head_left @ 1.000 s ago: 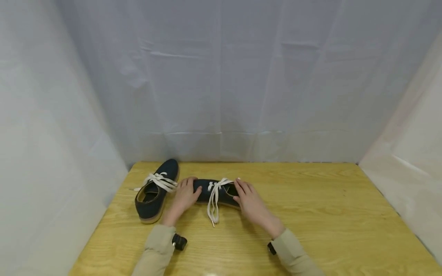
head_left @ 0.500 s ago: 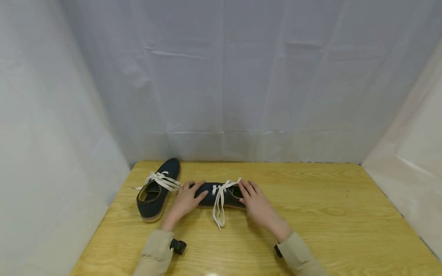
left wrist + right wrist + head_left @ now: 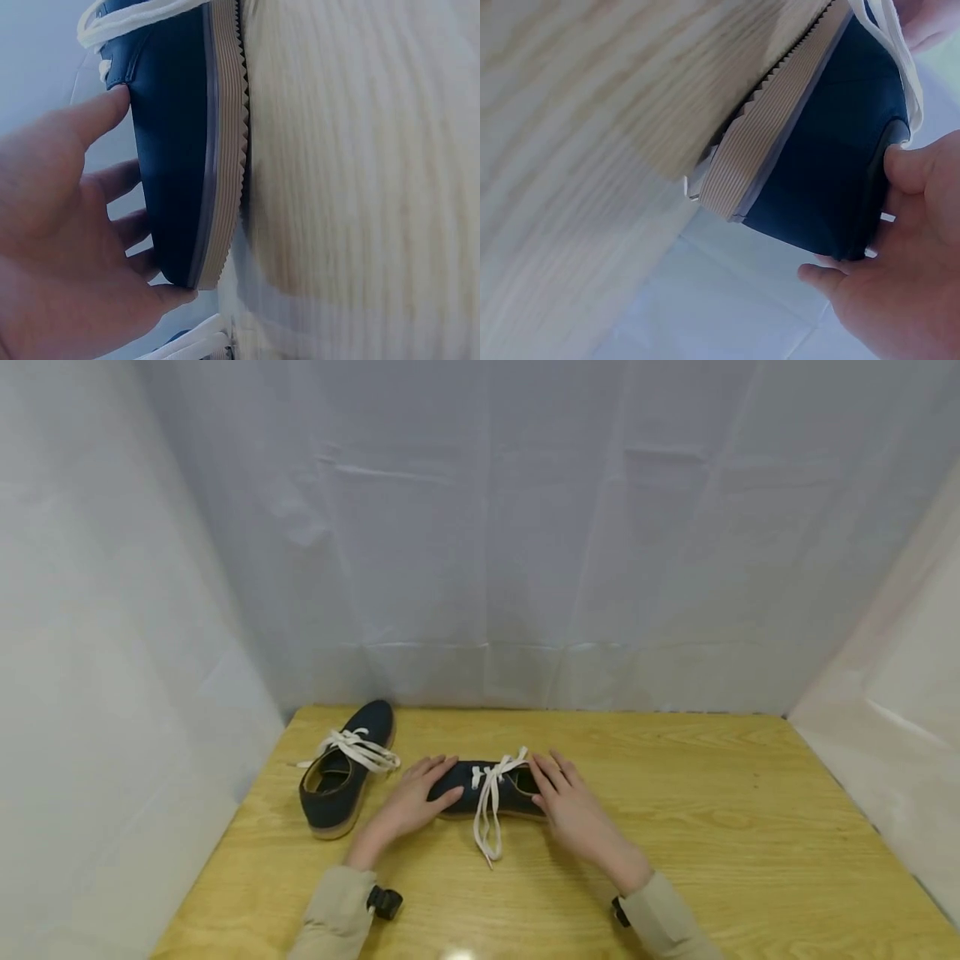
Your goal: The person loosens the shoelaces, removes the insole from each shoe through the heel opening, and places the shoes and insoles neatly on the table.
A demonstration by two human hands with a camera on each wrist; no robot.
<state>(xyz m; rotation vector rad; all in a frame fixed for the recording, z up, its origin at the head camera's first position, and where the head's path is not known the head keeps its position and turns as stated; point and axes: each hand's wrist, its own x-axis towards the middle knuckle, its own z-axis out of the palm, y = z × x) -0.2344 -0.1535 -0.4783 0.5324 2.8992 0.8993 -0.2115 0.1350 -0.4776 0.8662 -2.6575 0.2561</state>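
Navy lace-up shoe (image 3: 510, 799) was held at both ends: the left hand (image 3: 417, 797) gripped the toe, thumb on the near side and fingers spread round the far side; the right hand (image 3: 576, 814) held the heel, partly open, thumb at the collar. It stood sole-down, crosswise on the table (image 3: 712, 810), white laces (image 3: 496, 773) trailing nearward. Leftward stood a second navy shoe (image 3: 330, 810), toe toward the pale sheeting (image 3: 487, 568).

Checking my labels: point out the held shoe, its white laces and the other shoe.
Held shoe (image 3: 512, 799): head view, navy side beside the hanging lace.
White laces (image 3: 492, 775): head view, upper part where the strands gather.
Other shoe (image 3: 350, 791): head view, navy side by the opening.
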